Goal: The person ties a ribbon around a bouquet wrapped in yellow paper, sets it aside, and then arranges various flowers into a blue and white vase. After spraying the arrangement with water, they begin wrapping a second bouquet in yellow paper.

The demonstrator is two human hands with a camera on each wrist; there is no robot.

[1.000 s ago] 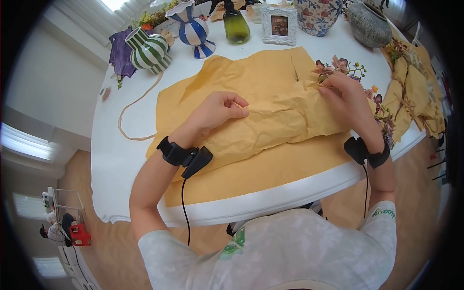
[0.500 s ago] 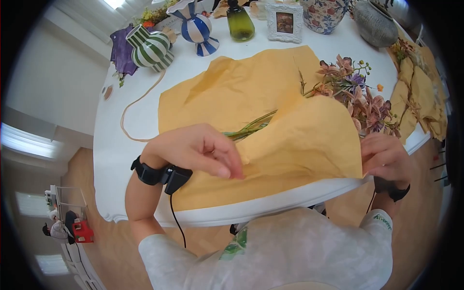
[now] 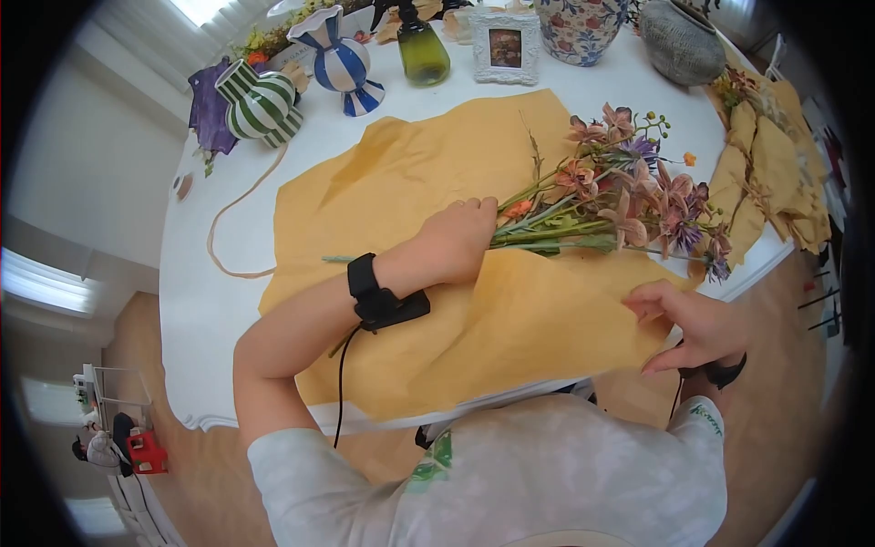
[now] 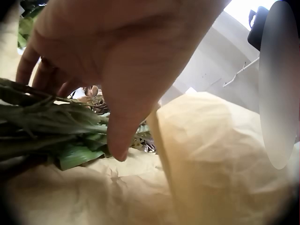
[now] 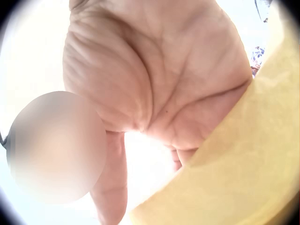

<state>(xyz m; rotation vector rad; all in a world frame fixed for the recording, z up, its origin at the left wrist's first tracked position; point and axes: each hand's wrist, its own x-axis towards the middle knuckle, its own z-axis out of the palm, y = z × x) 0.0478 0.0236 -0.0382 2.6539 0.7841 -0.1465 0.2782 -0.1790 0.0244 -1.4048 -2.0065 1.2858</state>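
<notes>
A bunch of flowers (image 3: 629, 196) with pink and purple heads lies on a yellow wrapping paper sheet (image 3: 401, 164), its heads toward the right. My left hand (image 3: 456, 239) reaches over the green stems (image 3: 547, 228) in the head view. From the left wrist, its fingers curve down across the stems (image 4: 51, 131), and the thumb comes down on the near side beside a green leaf (image 4: 79, 154). My right hand (image 3: 693, 321) is at the right edge of the raised near flap, thumb and fingers spread apart. In the right wrist view, yellow paper (image 5: 243, 164) covers part of its fingers.
A ribbon (image 3: 214, 232) curves along the table's left side. At the back stand a green-striped vase (image 3: 260, 105), a blue-striped vase (image 3: 344, 66), a green bottle (image 3: 424, 59), a picture frame (image 3: 504, 50) and a grey pot (image 3: 679, 46). Another paper-wrapped bunch (image 3: 779, 164) lies right.
The paper was folded over the flowers and is now drawn back toward the body, uncovering heads and stems. My left hand left the paper and moved onto the stems; my right hand came nearer the body.
</notes>
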